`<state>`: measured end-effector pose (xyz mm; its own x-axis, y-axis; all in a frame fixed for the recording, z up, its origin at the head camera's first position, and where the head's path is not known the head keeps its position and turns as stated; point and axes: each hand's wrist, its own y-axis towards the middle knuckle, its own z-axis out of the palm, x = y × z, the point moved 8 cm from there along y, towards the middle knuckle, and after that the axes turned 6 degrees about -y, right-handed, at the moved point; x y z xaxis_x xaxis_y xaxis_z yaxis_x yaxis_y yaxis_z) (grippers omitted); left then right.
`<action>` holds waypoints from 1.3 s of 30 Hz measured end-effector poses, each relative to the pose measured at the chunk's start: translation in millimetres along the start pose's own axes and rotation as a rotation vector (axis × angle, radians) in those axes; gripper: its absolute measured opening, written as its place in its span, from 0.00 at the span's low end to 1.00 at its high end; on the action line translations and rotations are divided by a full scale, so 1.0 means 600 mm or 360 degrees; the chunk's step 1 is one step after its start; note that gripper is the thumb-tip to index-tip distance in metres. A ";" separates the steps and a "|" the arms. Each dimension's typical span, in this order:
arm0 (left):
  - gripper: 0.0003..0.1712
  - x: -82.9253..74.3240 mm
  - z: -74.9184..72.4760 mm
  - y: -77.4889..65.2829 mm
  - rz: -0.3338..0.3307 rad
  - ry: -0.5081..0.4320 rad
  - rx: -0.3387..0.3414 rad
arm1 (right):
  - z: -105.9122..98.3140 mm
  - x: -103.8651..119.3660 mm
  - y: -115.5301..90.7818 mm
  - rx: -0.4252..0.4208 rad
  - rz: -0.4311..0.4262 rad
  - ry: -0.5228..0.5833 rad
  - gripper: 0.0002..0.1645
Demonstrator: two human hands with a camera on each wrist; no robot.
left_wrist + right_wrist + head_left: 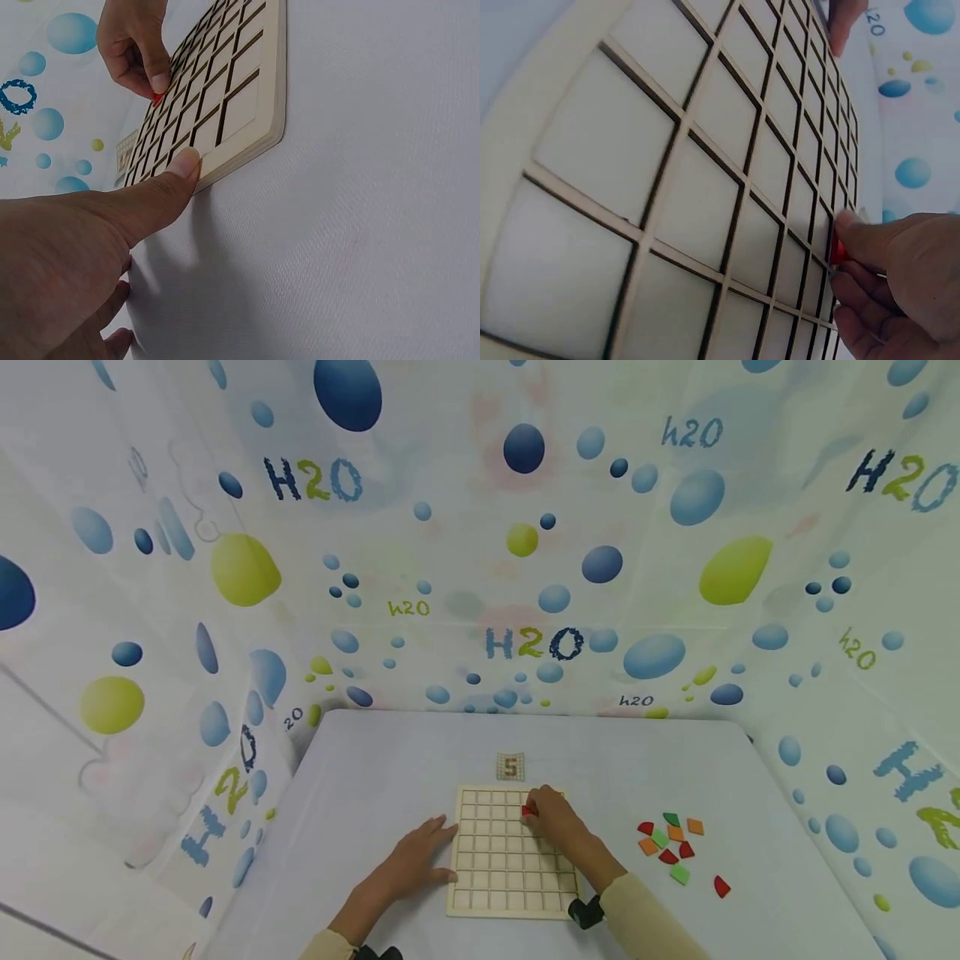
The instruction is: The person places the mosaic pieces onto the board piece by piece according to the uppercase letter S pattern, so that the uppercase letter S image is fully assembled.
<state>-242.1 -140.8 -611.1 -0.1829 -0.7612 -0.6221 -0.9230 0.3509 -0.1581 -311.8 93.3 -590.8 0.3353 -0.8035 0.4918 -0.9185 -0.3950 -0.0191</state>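
Observation:
A light wooden grid board (495,914) lies on the white table, its square cells bordered by thin raised strips. My right hand (555,818) pinches a small red piece (838,249) between thumb and fingers at one of the far cells, right of the middle. The fingers hide much of that piece. At the board's left edge rests my left hand (412,860), fingers spread and fairly straight. Its thumb (161,196) touches the frame close to a corner in the left wrist view.
Just behind the board lies a small patterned card (511,767) with a brown 5- or S-like figure. To the right are several loose pieces: red quarter-rounds (722,887), orange squares (695,827), light green squares (679,874) and a dark green piece (671,819). A bubble-printed curtain (480,568) surrounds the table.

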 end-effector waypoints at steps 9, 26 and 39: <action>0.52 0.002 0.002 0.000 -0.0007 0.0026 0.0002 | -0.005 0.013 -0.015 -0.0238 -0.0131 -0.0124 0.06; 0.51 0.004 0.007 -0.001 0.0014 -0.0016 -0.0005 | -0.010 0.000 -0.024 -0.0122 -0.0191 0.0036 0.04; 0.52 0.009 0.008 -0.001 0.0011 -0.0012 -0.0009 | -0.119 -0.147 -0.069 -0.0356 0.0116 0.0124 0.09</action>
<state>-240.8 -142.6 -617.9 -0.1867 -0.7546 -0.6290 -0.9236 0.3530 -0.1494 -318.3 212.1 -571.4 0.2571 -0.7860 0.5622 -0.9662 -0.2215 0.1321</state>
